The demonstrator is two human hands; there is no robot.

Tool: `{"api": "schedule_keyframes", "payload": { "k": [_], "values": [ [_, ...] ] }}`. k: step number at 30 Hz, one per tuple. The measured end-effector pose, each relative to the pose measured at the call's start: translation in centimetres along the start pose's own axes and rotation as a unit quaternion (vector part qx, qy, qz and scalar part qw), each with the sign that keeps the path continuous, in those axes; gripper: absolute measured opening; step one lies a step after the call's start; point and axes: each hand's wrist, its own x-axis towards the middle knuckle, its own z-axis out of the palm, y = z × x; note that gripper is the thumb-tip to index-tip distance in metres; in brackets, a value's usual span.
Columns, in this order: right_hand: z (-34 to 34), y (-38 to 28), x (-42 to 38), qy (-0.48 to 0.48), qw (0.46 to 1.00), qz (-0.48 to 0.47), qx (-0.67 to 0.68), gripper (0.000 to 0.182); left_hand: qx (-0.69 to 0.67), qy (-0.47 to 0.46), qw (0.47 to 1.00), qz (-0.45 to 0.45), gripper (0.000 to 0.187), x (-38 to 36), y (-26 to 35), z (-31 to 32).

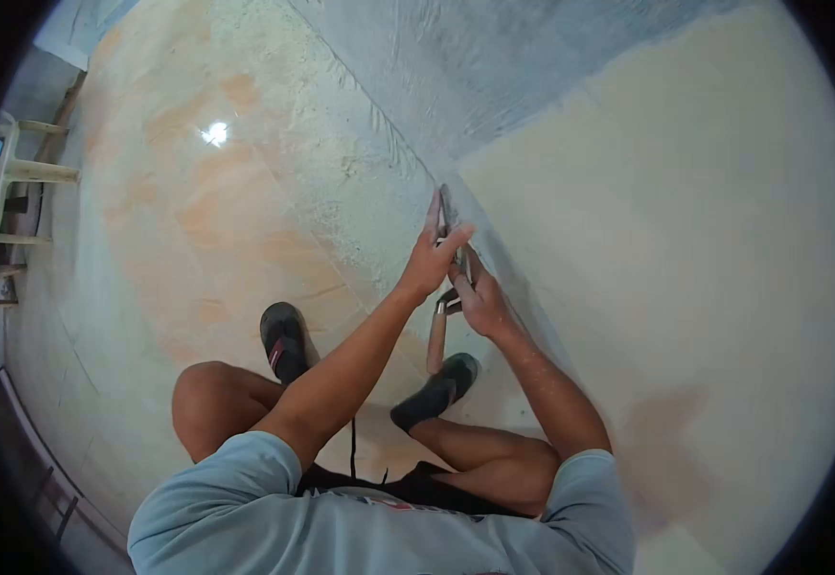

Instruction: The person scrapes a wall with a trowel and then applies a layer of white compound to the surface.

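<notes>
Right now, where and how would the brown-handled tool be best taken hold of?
Probably by its brown handle, from the wearer's side, fingers wrapped across it: it is slim, roughly straight and points back that way, jutting clear of the left hand and right hand.

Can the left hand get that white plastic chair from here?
Probably not without moving over: the white plastic chair stands well off across the pale floor, while the left hand is over at the wooden-handled metal trowel.
</notes>
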Motion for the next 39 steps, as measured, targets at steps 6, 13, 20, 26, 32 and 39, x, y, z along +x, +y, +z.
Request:
{"api": "schedule_keyframes", "payload": {
  "k": [6,13,20,26,32,39],
  "values": [
    [-2.6,1.0,2.4,0.070,0.917,-0.071,-0.387,0.039,0.073,0.014,0.994,0.085,0.105,1.9,-2.6,2.2],
    [-2.6,-0.9,3.0,0.151,0.895,-0.171,-0.384,0.040,-0.120,-0.006,0.993,0.001,0.085,0.0,-0.8,2.2],
    [-2.2,1.3,3.0,0.098,0.936,-0.070,-0.332,0.044,-0.106,-0.084,0.990,-0.035,0.090,-0.4,-4.7,1.7],
    [-1.1,0.1,3.4,0.131,0.890,-0.139,-0.413,0.041,-0.115,-0.115,0.986,-0.035,0.103,-0.2,-4.2,1.1],
    [-1.4,1.2,3.4,0.130,0.893,-0.140,-0.407,0.031,-0.162,-0.116,0.977,-0.074,0.107,-0.4,-4.2,1.0],
    [-0.8,0.7,3.1,0.137,0.918,-0.115,-0.354,0.029,-0.113,-0.090,0.988,-0.051,0.110,-0.2,-4.1,0.6]
  ]
}}
